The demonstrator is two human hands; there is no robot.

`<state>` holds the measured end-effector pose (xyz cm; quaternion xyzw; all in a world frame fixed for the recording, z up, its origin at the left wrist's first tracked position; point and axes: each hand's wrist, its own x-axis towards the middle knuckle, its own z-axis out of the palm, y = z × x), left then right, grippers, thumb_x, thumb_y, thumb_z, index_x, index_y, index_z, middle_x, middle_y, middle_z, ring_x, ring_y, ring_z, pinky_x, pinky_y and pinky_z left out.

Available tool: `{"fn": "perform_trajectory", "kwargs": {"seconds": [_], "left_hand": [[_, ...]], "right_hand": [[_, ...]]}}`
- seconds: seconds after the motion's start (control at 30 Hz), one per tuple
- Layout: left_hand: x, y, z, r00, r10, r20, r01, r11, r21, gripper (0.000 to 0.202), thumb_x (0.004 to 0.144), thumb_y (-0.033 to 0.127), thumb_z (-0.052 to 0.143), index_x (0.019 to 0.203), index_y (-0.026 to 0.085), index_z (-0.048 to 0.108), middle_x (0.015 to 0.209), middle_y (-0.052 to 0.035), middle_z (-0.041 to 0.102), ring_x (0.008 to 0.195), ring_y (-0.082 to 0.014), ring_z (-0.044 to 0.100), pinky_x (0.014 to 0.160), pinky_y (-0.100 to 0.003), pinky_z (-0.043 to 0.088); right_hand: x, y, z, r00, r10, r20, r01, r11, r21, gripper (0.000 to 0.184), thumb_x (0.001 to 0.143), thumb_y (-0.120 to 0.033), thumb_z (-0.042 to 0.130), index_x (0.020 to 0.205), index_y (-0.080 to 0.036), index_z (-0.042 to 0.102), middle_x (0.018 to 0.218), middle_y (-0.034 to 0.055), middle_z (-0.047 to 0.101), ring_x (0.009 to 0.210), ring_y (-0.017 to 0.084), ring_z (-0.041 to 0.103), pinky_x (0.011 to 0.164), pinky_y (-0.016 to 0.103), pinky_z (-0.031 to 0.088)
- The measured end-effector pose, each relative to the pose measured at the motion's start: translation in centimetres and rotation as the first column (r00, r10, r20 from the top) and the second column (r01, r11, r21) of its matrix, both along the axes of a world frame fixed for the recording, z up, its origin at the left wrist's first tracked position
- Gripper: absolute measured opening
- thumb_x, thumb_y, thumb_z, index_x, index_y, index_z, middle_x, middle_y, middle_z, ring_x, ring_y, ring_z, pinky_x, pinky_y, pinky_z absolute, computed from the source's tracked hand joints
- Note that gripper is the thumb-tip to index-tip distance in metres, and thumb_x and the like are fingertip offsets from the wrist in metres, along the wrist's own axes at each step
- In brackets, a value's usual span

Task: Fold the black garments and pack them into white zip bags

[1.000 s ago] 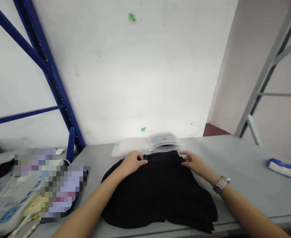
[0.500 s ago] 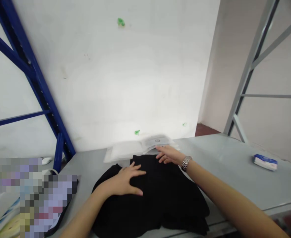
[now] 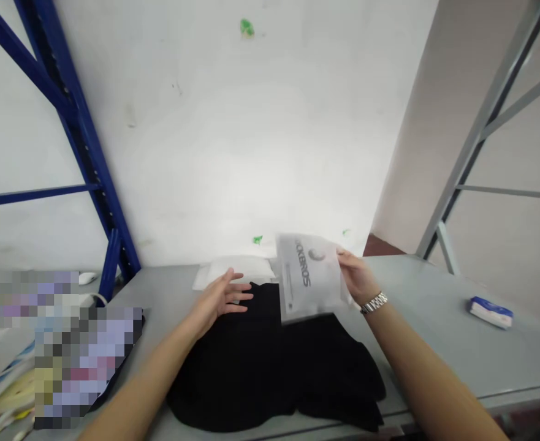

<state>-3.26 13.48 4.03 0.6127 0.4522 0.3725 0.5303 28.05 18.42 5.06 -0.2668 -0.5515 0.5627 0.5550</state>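
Note:
My right hand (image 3: 358, 274), with a metal watch on its wrist, grips the right edge of a translucent plastic bag (image 3: 313, 282) printed with dark lettering and a round logo. The bag is lifted above the back part of a black garment (image 3: 274, 367) that lies spread on the grey table. My left hand (image 3: 224, 300) hovers over the garment's upper left with its fingers apart and nothing in them. Behind it lies a white packet or stack of bags (image 3: 237, 269) against the wall. The fingertips of my right hand are partly hidden by the bag.
The grey table (image 3: 435, 318) meets a white wall at the back. A blue and white tissue pack (image 3: 491, 312) lies at the right. Blurred-out items and a cable fill the left side. A blue post (image 3: 90, 147) and a grey post (image 3: 476, 141) rise at either end.
My right hand has picked up the printed bag from the back of the table and raised it. My left hand has come up off the black garment.

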Motion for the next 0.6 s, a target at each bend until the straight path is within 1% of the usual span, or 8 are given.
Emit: {"fn": "perform_trajectory", "kwargs": {"seconds": [0.07, 0.13, 0.2, 0.27, 0.37, 0.43, 0.5, 0.6], "left_hand": [[-0.3, 0.1, 0.1, 0.999, -0.038, 0.025, 0.040, 0.994, -0.099, 0.079, 0.083, 0.073, 0.018, 0.133, 0.015, 0.038, 0.123, -0.0192, 0.060, 0.102, -0.0285, 0.064, 0.073, -0.041, 0.057], [-0.4, 0.0, -0.1, 0.998, -0.061, -0.003, 0.060, 0.983, -0.171, 0.073, 0.079, 0.071, 0.038, 0.127, 0.015, 0.045, 0.110, -0.0180, 0.067, 0.091, -0.0285, 0.068, 0.063, -0.038, 0.057], [-0.4, -0.1, -0.4, 0.997, -0.051, -0.057, 0.038, 0.978, -0.204, 0.064, 0.073, 0.059, 0.061, 0.119, 0.016, 0.052, 0.098, -0.0143, 0.071, 0.082, -0.0261, 0.069, 0.057, -0.032, 0.056], [-0.3, -0.2, -0.7, 0.994, -0.037, -0.100, 0.015, 0.978, -0.210, 0.053, 0.068, 0.050, 0.070, 0.106, 0.015, 0.058, 0.089, -0.0110, 0.072, 0.077, -0.0228, 0.069, 0.052, -0.026, 0.052], [-0.3, -0.2, -1.0, 0.991, -0.045, -0.122, 0.018, 0.977, -0.213, 0.039, 0.068, 0.050, 0.070, 0.084, 0.015, 0.063, 0.078, -0.0079, 0.072, 0.070, -0.0187, 0.068, 0.050, -0.021, 0.048], [-0.4, -0.2, -1.0, 0.991, -0.051, -0.123, 0.022, 0.974, -0.224, 0.038, 0.068, 0.051, 0.069, 0.079, 0.015, 0.062, 0.073, -0.0064, 0.072, 0.068, -0.0177, 0.068, 0.049, -0.020, 0.046], [-0.4, -0.2, -1.1, 0.992, -0.051, -0.118, 0.021, 0.972, -0.236, 0.039, 0.069, 0.054, 0.067, 0.079, 0.016, 0.060, 0.071, -0.0056, 0.071, 0.066, -0.0172, 0.068, 0.046, -0.019, 0.044], [-0.3, -0.1, -1.4, 0.994, -0.026, -0.110, 0.001, 0.974, -0.225, 0.040, 0.068, 0.056, 0.067, 0.073, 0.017, 0.057, 0.065, -0.0017, 0.067, 0.057, -0.0140, 0.063, 0.042, -0.019, 0.042]], "right_hand": [[-1.3, -0.8, -0.7, 0.979, 0.150, 0.138, -0.143, 0.988, -0.057, 0.012, 0.062, -0.024, 0.069, 0.073, -0.020, 0.068, 0.075, -0.0010, 0.070, 0.072, 0.016, 0.063, 0.073, 0.029, 0.049], [-2.9, -1.2, -1.6, 0.913, 0.298, 0.279, -0.270, 0.954, -0.133, 0.008, 0.059, -0.014, 0.067, 0.066, -0.017, 0.070, 0.069, 0.0005, 0.070, 0.065, 0.017, 0.063, 0.067, 0.029, 0.050], [-4.2, -1.4, -2.4, 0.840, 0.384, 0.382, -0.338, 0.923, -0.183, 0.012, 0.058, -0.008, 0.063, 0.063, -0.015, 0.071, 0.065, 0.0015, 0.070, 0.060, 0.017, 0.062, 0.062, 0.029, 0.050], [-4.9, -1.5, -2.7, 0.807, 0.398, 0.435, -0.352, 0.917, -0.185, 0.016, 0.060, -0.008, 0.059, 0.064, -0.016, 0.073, 0.064, 0.0016, 0.071, 0.060, 0.017, 0.062, 0.061, 0.029, 0.050], [-5.1, -1.7, -2.5, 0.817, 0.361, 0.450, -0.339, 0.932, -0.130, 0.017, 0.068, -0.015, 0.058, 0.071, -0.019, 0.074, 0.074, 0.0014, 0.073, 0.072, 0.019, 0.065, 0.072, 0.032, 0.052], [-5.0, -1.8, -2.1, 0.825, 0.339, 0.453, -0.334, 0.938, -0.094, 0.014, 0.072, -0.023, 0.060, 0.076, -0.021, 0.073, 0.085, 0.0016, 0.072, 0.083, 0.020, 0.065, 0.080, 0.034, 0.051], [-5.0, -2.0, -1.7, 0.807, 0.341, 0.483, -0.347, 0.935, -0.080, 0.015, 0.070, -0.027, 0.066, 0.083, -0.022, 0.073, 0.094, 0.0024, 0.071, 0.092, 0.022, 0.063, 0.085, 0.036, 0.049], [-5.2, -2.6, -1.5, 0.745, 0.329, 0.581, -0.390, 0.921, -0.022, 0.037, 0.059, -0.020, 0.076, 0.096, -0.022, 0.071, 0.104, 0.0040, 0.069, 0.105, 0.027, 0.059, 0.096, 0.040, 0.043]]}}
